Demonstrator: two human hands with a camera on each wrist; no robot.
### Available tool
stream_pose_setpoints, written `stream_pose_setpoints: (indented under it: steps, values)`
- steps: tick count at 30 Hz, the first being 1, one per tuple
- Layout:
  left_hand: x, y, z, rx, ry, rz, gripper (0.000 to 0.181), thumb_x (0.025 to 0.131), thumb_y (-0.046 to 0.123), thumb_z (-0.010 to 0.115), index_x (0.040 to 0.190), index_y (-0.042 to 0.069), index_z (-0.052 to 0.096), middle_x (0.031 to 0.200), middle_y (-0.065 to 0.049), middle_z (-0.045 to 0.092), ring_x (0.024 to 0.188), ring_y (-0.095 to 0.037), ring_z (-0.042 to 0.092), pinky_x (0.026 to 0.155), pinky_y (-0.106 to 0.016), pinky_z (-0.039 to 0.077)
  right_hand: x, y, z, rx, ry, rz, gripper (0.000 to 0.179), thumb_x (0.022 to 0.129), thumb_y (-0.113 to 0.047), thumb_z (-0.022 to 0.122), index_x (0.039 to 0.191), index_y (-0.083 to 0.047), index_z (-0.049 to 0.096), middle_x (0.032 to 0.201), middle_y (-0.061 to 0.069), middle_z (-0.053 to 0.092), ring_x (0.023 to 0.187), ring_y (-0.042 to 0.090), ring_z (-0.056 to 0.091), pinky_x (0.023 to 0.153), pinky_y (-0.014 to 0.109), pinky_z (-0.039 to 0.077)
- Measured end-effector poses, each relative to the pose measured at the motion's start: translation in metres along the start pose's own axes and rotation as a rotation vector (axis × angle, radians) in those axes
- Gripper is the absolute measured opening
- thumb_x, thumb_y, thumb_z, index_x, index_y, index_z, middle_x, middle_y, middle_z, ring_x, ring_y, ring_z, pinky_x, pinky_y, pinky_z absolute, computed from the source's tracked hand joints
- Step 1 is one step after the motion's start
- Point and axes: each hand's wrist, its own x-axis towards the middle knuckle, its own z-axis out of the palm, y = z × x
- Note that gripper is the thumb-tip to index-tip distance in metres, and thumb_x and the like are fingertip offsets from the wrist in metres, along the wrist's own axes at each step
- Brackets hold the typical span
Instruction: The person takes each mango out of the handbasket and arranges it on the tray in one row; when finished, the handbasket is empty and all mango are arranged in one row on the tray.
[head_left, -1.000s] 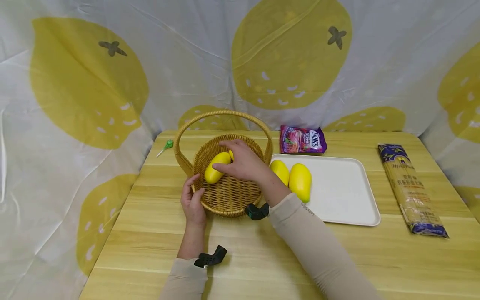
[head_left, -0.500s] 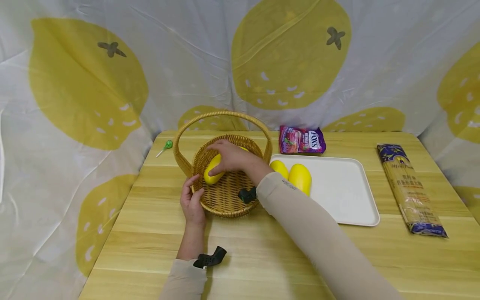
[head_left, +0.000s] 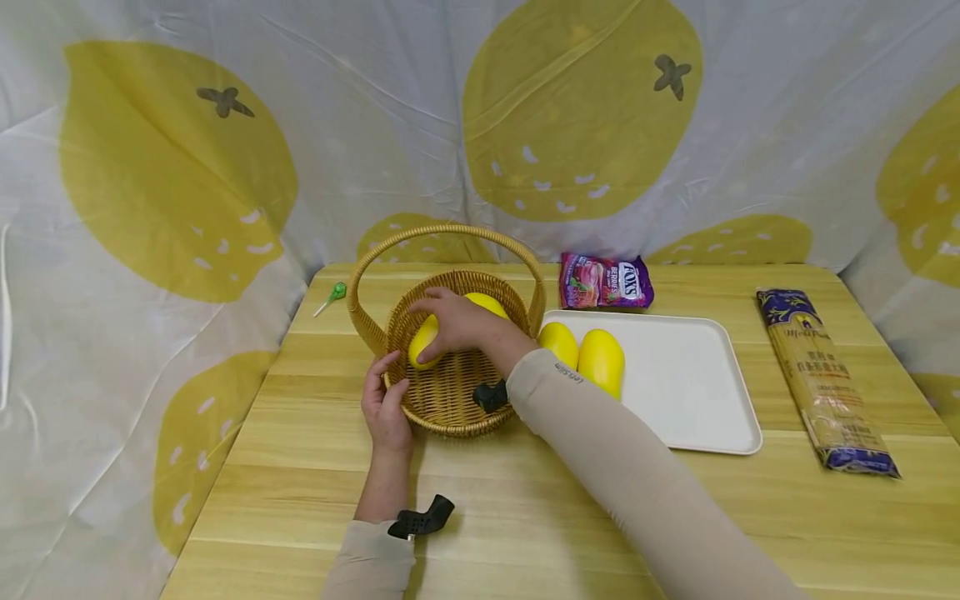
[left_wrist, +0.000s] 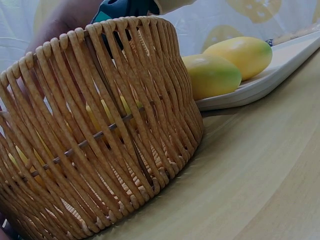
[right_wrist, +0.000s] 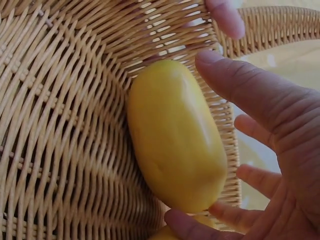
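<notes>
A wicker basket (head_left: 450, 408) with a tall arched handle stands on the table, two yellow mangoes inside. My left hand (head_left: 387, 408) grips its left rim. Inside the basket, my right hand (head_left: 465, 323) reaches over the left mango (head_left: 424, 340), thumb and fingers spread about it. In the right wrist view the fingers fan out beside this mango (right_wrist: 175, 135), and the thumb is not wrapped round it. Behind the right hand lies the other basket mango (head_left: 489, 303), partly hidden. Two more mangoes, a left one (head_left: 558, 342) and a right one (head_left: 602, 362), lie on a white tray (head_left: 690, 383).
Behind the tray lies a purple candy bag (head_left: 606, 281). A pack of dry noodles (head_left: 825, 379) is at the far right. Left of the basket is a green lollipop (head_left: 337, 290). A lemon-print cloth (head_left: 420, 125) hangs behind the table.
My right hand has shifted left within the basket, from the rear mango to over the left one. The rear mango now shows more. My left hand stays at the rim.
</notes>
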Motion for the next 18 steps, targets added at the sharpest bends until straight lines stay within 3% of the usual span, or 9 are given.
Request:
stream_pose_setpoints:
  steps: [9,18]
  values:
    - [0.000,-0.002,-0.001,0.001,0.003,0.012,0.043,0.088,-0.006,0.046,0.130,-0.008,0.057,0.154,-0.016,0.042,0.148,-0.022,0.033,0.116,-0.031,0.035,0.004,0.004,0.009,-0.059,0.018,0.035,0.084,0.080,-0.046,0.084,0.153,-0.027,0.047,0.172,0.007,0.015,0.152,0.042,0.030,0.117,0.054,0.038]
    - [-0.001,-0.001,0.001,0.002,0.003,0.028,0.043,0.088,-0.006,0.046,0.129,-0.008,0.057,0.152,-0.016,0.043,0.145,-0.022,0.036,0.112,-0.027,0.039,0.005,0.007,0.013,-0.045,0.017,0.038,0.082,0.083,-0.050,0.080,0.154,-0.026,0.047,0.171,0.012,0.017,0.152,0.041,0.029,0.117,0.054,0.038]
